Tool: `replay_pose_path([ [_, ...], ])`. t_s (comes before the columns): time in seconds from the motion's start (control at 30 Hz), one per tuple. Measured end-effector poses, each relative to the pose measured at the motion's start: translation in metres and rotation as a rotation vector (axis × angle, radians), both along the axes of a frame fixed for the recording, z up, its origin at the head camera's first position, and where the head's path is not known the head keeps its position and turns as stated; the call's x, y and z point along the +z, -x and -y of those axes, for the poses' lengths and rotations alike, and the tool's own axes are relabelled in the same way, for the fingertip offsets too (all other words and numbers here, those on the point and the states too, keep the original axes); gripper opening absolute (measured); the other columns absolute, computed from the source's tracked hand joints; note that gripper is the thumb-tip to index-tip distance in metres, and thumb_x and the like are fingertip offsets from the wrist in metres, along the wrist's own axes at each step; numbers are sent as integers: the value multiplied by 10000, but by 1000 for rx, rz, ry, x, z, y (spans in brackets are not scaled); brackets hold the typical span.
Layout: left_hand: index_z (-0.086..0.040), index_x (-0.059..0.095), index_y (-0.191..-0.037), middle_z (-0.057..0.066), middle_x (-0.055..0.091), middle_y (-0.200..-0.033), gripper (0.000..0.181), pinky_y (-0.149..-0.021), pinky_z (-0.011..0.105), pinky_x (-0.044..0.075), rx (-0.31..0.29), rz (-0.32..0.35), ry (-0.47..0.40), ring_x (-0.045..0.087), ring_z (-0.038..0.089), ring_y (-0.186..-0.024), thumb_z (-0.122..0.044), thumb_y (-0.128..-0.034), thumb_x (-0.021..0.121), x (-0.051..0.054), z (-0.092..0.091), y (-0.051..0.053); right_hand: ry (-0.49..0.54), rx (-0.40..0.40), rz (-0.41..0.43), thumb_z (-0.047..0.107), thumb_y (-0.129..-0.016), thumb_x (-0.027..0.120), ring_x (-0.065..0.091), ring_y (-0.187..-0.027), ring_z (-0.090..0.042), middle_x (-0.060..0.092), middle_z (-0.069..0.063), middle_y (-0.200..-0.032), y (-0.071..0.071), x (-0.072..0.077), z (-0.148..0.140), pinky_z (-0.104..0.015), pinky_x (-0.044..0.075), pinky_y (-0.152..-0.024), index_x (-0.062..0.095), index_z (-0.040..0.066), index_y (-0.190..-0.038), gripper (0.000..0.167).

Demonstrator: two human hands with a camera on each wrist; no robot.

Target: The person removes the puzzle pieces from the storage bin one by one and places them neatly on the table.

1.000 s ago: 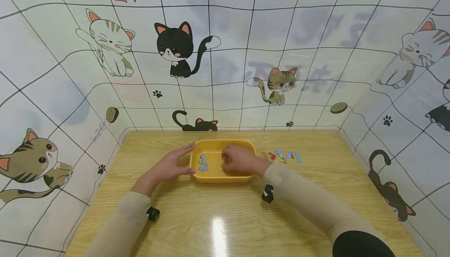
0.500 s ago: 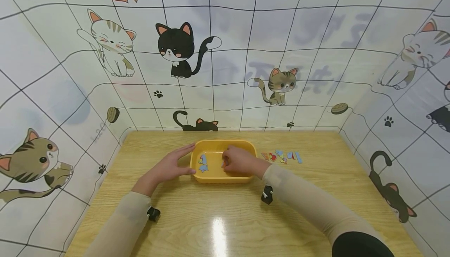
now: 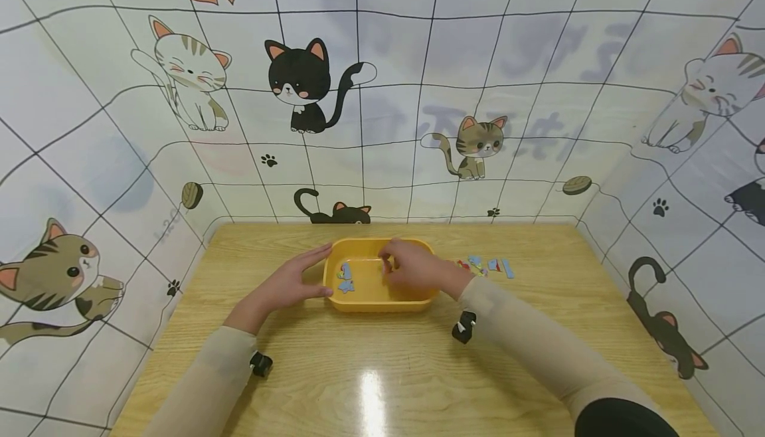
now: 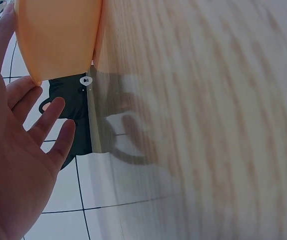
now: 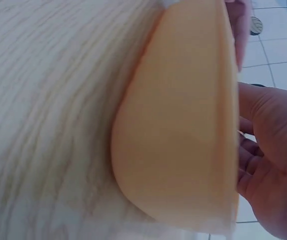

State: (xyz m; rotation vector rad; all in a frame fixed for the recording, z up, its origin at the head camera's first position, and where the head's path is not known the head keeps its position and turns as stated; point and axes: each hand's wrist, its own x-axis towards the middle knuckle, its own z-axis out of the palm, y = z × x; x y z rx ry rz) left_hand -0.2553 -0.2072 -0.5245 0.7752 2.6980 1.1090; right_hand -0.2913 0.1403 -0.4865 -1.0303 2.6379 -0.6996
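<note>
A yellow plastic tray (image 3: 370, 307) stands on the table. At its left end, two small light-blue jigsaw puzzle pieces (image 3: 345, 285) lie inside. My left hand (image 3: 291, 282) rests against the tray's left end, fingers fairly straight, thumb and fingertips touching the rim; in the left wrist view the tray wall (image 4: 58, 40) meets the fingers. My right hand (image 3: 412, 264) is over the tray's right half, fingers bent and pinching a small reddish jigsaw puzzle piece (image 3: 388, 267), mostly hidden. The tray wall (image 5: 178, 125) covers its fingertips in the right wrist view.
Several loose jigsaw puzzle pieces (image 3: 493, 265) lie on the wooden table (image 3: 299, 370) right of the tray, partly behind my right wrist. A cat-patterned cloth wall (image 3: 394, 125) rises behind the table and along both sides.
My right hand has lifted slightly and shifted right inside the tray, the wrist now covering the leftmost loose pieces. My left hand and the tray stay in place.
</note>
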Motion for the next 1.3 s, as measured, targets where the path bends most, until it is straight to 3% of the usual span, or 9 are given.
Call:
replay_pose_path([
  [0.3,-130,409,-1725,18,308,-1812,989,-1303,697,227,6,3,12,276,407,-1653,-444,-930,907,-1,1,0,31,22,-9,56,-1000,698,637,-1038,-253,634,-78,-1263,-3,21,-30,-406,566,-907,637,-48,-1464,479],
  [0.57,-137,406,-1727,11,309,-1811,1023,-1304,689,235,-7,7,8,279,405,-1654,-517,-916,901,1,2,0,84,-15,-41,43,-977,724,631,-991,-188,640,-70,-1276,-3,27,-69,-379,585,-861,664,7,-1454,483],
  [0.87,-144,413,-1725,-12,315,-1808,982,-1306,685,235,1,8,8,287,395,-1652,-439,-931,911,0,0,0,119,-57,-87,17,-967,777,619,-944,-196,649,-67,-1203,-9,37,-111,-430,581,-835,691,12,-1394,436],
  [1.03,-147,413,-1726,-7,315,-1809,983,-1300,697,240,2,6,15,286,403,-1651,-468,-935,900,1,0,-1,125,-114,-61,82,-988,808,635,-970,-194,651,-105,-1311,-13,38,-130,-459,590,-873,678,24,-1442,476],
  [1.3,-147,404,-1729,10,305,-1813,985,-1296,711,232,1,13,17,280,414,-1651,-446,-935,904,3,0,-2,114,-165,-102,23,-994,775,620,-961,-199,655,-159,-1360,-14,33,-165,-451,589,-831,663,-11,-1463,483],
])
